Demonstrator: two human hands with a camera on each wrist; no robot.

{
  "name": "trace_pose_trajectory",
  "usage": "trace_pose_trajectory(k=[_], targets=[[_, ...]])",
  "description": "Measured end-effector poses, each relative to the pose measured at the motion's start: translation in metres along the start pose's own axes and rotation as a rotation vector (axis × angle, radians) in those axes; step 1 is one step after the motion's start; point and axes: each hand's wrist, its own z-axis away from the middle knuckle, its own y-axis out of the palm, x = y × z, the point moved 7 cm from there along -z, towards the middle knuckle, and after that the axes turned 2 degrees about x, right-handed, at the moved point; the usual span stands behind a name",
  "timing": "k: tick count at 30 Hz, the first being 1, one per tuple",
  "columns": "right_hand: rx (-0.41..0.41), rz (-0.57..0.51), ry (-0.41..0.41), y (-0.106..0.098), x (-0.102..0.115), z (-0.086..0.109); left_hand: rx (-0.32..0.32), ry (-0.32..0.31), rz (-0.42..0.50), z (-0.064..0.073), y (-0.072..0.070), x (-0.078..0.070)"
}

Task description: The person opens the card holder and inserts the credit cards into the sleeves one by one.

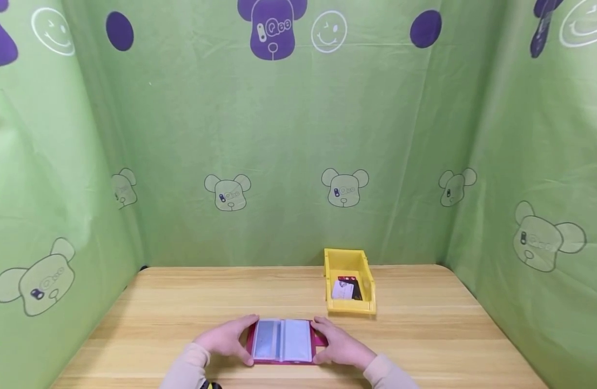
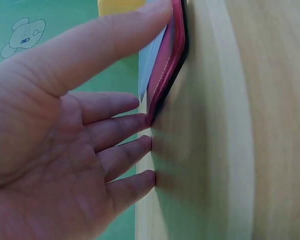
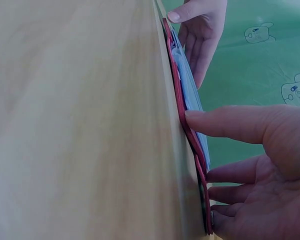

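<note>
An open card holder point(image 1: 296, 339) with a red-pink cover and clear plastic sleeves lies on the table. My left hand point(image 1: 228, 340) spans its left side, thumb at the near corner and index finger at the far corner. In the left wrist view the other fingers point(image 2: 127, 187) stretch toward the tabletop beside the cover's edge. My right hand point(image 1: 341, 344) is at the right side, where a pink strap point(image 1: 320, 340) sticks out. Its thumb touches the near edge of the cover point(image 3: 182, 107), and its fingertips rest at the strap end, loosely extended.
Behind the card holder, to the right, stands a yellow bin point(image 1: 351, 307). Inside lie several cards, among them a whitish card point(image 1: 342, 290) over dark ones. Green printed curtains point(image 1: 288, 124) enclose the wooden table point(image 1: 206, 292) at the back and both sides.
</note>
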Motion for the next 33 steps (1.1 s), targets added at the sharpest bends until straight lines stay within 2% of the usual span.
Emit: trace_pose_trajectory(k=[9,15,22,25,28,33], targets=[[-0.009,-0.008,0.011,-0.002,0.000,-0.003,-0.010,-0.002,-0.020,0.000,0.000,0.001],[-0.021,-0.053,-0.007,-0.014,-0.002,-0.004,-0.017,0.012,-0.040,-0.002,0.002,0.002],[-0.014,-0.279,-0.029,-0.053,0.007,-0.009,-0.022,0.024,-0.048,-0.002,0.005,0.003],[-0.070,-0.291,-0.043,-0.076,0.007,-0.017,-0.026,0.028,-0.045,-0.002,0.004,0.002],[-0.142,-0.359,-0.011,-0.097,-0.001,-0.026,-0.029,0.029,-0.049,-0.002,0.004,0.002],[-0.270,-0.452,0.097,-0.118,-0.024,-0.043,-0.032,0.034,-0.043,-0.002,0.004,0.003]])
